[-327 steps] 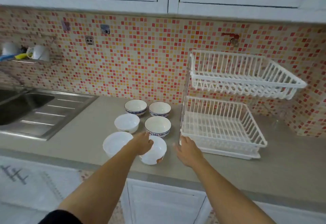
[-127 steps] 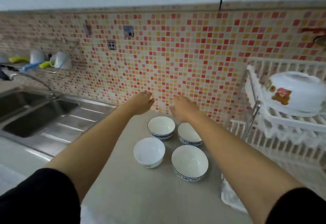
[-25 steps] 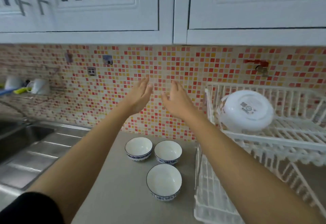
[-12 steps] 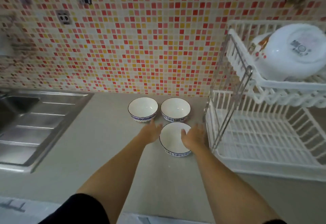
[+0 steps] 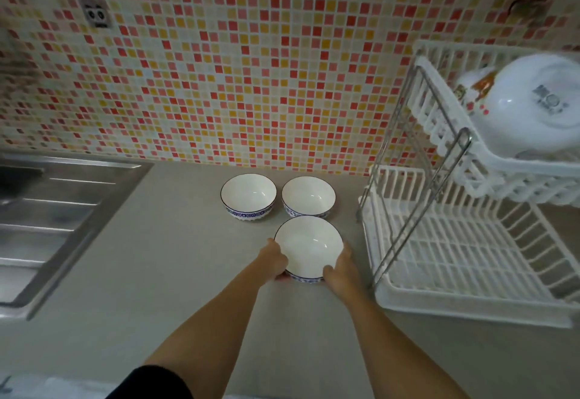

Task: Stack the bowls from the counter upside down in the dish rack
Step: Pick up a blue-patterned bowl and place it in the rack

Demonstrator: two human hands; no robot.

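Left hand [image 5: 273, 261] and right hand [image 5: 341, 270] curled inward — arms outstretched.

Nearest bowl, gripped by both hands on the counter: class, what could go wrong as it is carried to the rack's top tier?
1. The nearest bowl almost touches the back right bowl; a careless lift by the left hand and right hand might knock it.
2. The rack's metal frame stands in the path, so the bowl could strike it.
3. The upside-down stack on the top tier is domed and glossy; another bowl could slide off.
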